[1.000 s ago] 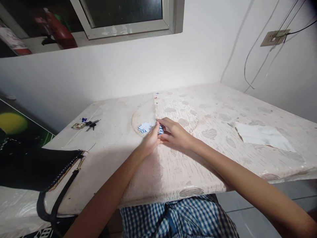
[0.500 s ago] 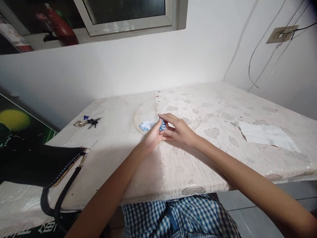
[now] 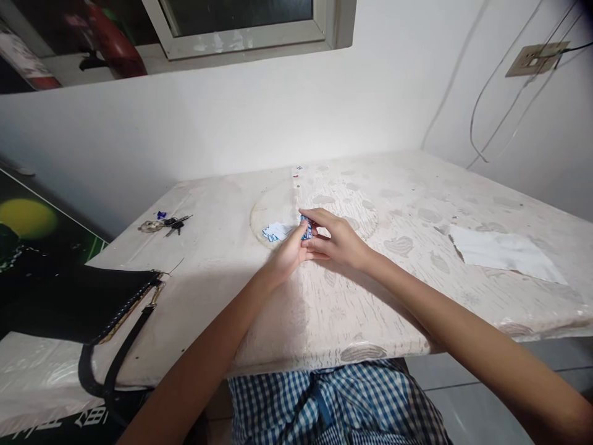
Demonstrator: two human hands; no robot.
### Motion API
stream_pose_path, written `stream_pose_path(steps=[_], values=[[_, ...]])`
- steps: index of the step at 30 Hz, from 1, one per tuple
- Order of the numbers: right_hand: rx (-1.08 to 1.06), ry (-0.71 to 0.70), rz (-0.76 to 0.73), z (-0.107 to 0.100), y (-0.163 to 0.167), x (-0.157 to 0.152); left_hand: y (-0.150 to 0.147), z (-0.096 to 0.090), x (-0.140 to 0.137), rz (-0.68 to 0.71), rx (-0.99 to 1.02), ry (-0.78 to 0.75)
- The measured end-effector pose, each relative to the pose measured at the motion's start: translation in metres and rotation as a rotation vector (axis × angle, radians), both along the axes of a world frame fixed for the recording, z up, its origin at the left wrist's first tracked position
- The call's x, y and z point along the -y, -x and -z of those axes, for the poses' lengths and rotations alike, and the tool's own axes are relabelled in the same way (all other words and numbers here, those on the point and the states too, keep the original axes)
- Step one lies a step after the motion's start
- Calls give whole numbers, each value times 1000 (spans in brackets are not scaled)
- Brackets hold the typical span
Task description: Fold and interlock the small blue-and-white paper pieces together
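Note:
Both hands meet above the middle of the table. My left hand (image 3: 288,254) grips a small stack of blue-and-white printed paper pieces (image 3: 306,228), its thumb pressed on the front. From the right, my right hand (image 3: 339,240) curls its fingers and thumb around the edges of the same stack. Just left of the hands, several loose white paper pieces with blue outlines (image 3: 277,232) lie on the tablecloth, partly covered by my left hand. The print on the pieces is too small to read.
Keys (image 3: 175,225) lie on the table's left side. Nearer stands a black bag (image 3: 69,303) with a strap hanging over the edge. A torn white paper sheet (image 3: 504,254) lies at right. Behind are the wall, a window (image 3: 245,43) and a wired socket (image 3: 537,59).
The stack in my hands has tilted slightly, showing more of its blue print. The hands hold nearly the same place, and the view has shifted a little.

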State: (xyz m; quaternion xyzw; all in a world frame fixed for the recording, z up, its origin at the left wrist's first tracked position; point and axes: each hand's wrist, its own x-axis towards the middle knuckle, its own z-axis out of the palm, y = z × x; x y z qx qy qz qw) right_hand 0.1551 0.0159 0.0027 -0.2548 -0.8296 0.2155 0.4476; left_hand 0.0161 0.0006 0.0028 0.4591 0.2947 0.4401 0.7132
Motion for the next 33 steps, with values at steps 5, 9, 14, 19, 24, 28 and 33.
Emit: stream_pose_path(steps=[5, 9, 14, 19, 24, 28, 33], values=[[-2, 12, 7, 0, 0, 0, 0, 0, 0, 0, -15, -12], [-11, 21, 7, -1, 0, 1, 1, 1, 0, 0, -26, -17], [-24, 28, 0, -1, 0, 1, 0, -1, 1, -6, -53, -11], [-36, 66, -2, -2, 0, 0, -1, -2, 1, -2, -47, -15], [-61, 88, -12, 1, 1, -2, -2, -3, 1, -4, -44, -19], [-104, 106, -34, 4, 1, -3, -2, -3, 2, -14, -48, -13], [-130, 139, -37, 4, 2, -4, 0, 1, -1, 4, -54, -19]])
